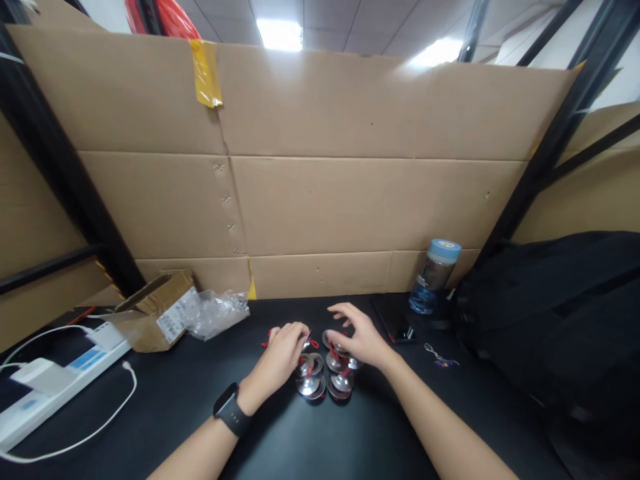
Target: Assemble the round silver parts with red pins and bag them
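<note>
The metal discs [309, 384] with red cords [333, 350] lie in two clusters side by side, just below the middle of the frame, on a black table [300, 447]. Left of them sit crinkled plastic [220, 315], an open box [155, 310] and, at lower left, a white power strip [55, 390] with a cable [100, 433]. To the right are a phone [401, 328], a small charm [443, 361], a blue-capped bottle [434, 277] and a black bag [560, 320] at the right edge. A cardboard wall [325, 200] rises behind, between black posts; ceiling lights [280, 33] shine at the top.

My left arm comes in from the lower left, a watch [233, 409] on its wrist. My left hand [287, 348] bends over the left cluster, fingers curled closely together; I cannot tell whether they grip a disc. My right arm slants in from the lower right. My right hand [364, 341] is partly open over the right cluster's upper end, thumb and fingers apart, with nothing gripped between them.
</note>
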`<state>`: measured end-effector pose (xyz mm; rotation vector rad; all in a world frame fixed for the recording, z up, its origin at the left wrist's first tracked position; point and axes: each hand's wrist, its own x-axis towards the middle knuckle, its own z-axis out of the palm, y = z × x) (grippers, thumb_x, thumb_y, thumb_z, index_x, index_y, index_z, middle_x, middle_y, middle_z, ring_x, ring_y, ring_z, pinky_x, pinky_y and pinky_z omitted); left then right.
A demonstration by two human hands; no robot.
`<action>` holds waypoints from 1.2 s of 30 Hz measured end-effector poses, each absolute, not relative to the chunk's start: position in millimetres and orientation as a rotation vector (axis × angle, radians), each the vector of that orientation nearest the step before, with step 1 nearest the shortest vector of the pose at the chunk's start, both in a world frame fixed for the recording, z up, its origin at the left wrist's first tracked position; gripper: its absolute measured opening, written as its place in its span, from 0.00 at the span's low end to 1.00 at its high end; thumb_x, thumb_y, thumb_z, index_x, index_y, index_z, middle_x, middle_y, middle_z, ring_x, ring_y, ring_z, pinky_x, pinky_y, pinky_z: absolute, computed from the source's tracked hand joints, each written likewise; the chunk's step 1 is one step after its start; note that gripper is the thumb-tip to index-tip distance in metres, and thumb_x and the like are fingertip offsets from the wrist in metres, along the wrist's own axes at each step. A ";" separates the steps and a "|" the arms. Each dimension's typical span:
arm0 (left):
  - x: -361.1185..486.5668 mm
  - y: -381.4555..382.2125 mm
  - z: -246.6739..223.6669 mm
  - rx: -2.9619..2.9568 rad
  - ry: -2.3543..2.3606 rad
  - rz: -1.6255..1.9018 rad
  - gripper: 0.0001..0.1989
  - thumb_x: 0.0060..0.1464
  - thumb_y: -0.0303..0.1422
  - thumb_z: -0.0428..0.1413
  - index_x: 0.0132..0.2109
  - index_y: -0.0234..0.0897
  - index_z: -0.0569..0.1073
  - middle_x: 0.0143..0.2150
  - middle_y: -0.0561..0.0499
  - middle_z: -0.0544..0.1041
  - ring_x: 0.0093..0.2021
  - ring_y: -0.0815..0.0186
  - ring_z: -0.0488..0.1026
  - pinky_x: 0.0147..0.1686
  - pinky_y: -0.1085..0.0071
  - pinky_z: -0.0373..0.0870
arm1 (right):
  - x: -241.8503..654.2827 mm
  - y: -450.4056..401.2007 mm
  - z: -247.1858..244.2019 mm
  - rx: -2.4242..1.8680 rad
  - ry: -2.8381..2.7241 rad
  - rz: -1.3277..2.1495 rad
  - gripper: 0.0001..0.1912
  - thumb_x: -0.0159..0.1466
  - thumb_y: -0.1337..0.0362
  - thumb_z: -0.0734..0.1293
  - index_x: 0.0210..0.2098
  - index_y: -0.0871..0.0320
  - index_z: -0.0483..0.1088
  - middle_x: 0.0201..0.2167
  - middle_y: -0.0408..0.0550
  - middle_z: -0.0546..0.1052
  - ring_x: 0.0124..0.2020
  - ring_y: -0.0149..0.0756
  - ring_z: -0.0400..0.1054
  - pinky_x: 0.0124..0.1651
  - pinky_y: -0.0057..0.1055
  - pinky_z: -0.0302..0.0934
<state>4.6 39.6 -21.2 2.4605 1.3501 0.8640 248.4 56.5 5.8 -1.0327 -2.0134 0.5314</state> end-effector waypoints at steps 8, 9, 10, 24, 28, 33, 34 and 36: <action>14.9 23.2 -2.9 2.126 1.180 1.214 0.08 0.67 0.36 0.51 0.40 0.40 0.72 0.38 0.51 0.78 0.38 0.63 0.75 0.42 0.68 0.68 | 206.5 29.6 1.7 -0.756 -1.979 0.585 0.25 0.60 0.56 0.76 0.55 0.51 0.72 0.49 0.52 0.77 0.47 0.42 0.74 0.49 0.38 0.71; 16.1 22.3 -2.2 2.091 1.159 1.228 0.08 0.66 0.36 0.51 0.40 0.40 0.72 0.38 0.51 0.78 0.38 0.63 0.75 0.41 0.68 0.69 | 206.7 29.7 2.1 -0.751 -1.975 0.575 0.24 0.60 0.56 0.76 0.54 0.51 0.72 0.49 0.52 0.77 0.47 0.43 0.74 0.51 0.39 0.70; 16.9 22.0 -2.1 2.064 1.136 1.242 0.08 0.66 0.36 0.52 0.40 0.40 0.72 0.38 0.51 0.78 0.39 0.63 0.75 0.42 0.68 0.69 | 207.6 30.0 2.9 -0.745 -1.973 0.573 0.23 0.60 0.56 0.76 0.54 0.51 0.72 0.49 0.52 0.78 0.48 0.43 0.74 0.52 0.40 0.70; 8.2 22.3 9.4 2.239 0.935 1.040 0.11 0.69 0.35 0.49 0.42 0.41 0.76 0.44 0.48 0.78 0.49 0.60 0.71 0.51 0.63 0.65 | 216.7 29.2 10.1 -0.718 -1.873 1.027 0.29 0.52 0.54 0.80 0.49 0.51 0.71 0.49 0.48 0.72 0.38 0.35 0.72 0.37 0.30 0.68; 3.8 20.8 14.8 2.563 1.010 0.875 0.14 0.70 0.33 0.46 0.44 0.43 0.77 0.46 0.48 0.78 0.50 0.61 0.69 0.49 0.62 0.62 | 221.0 30.0 11.5 -0.798 -2.008 0.976 0.29 0.50 0.53 0.81 0.47 0.52 0.70 0.38 0.43 0.74 0.33 0.33 0.69 0.33 0.28 0.65; -15.7 37.8 9.8 2.647 1.215 0.918 0.14 0.69 0.31 0.46 0.48 0.45 0.78 0.47 0.47 0.78 0.51 0.60 0.69 0.49 0.62 0.60 | 239.9 52.1 6.2 -1.010 -1.919 0.797 0.28 0.54 0.54 0.78 0.50 0.53 0.69 0.37 0.43 0.75 0.31 0.33 0.70 0.33 0.28 0.65; -23.2 43.8 7.1 2.631 1.282 0.927 0.13 0.69 0.32 0.47 0.48 0.45 0.78 0.47 0.48 0.78 0.51 0.59 0.70 0.49 0.62 0.60 | 248.2 59.2 5.1 -1.088 -1.895 0.708 0.26 0.55 0.54 0.78 0.50 0.53 0.70 0.38 0.44 0.76 0.31 0.33 0.70 0.33 0.29 0.66; -40.3 55.9 0.9 2.593 1.419 0.902 0.11 0.67 0.32 0.51 0.47 0.45 0.78 0.45 0.48 0.79 0.50 0.58 0.70 0.49 0.61 0.60 | 267.8 73.4 2.7 -1.241 -1.909 0.489 0.23 0.56 0.56 0.77 0.49 0.53 0.73 0.43 0.47 0.77 0.33 0.35 0.71 0.42 0.33 0.67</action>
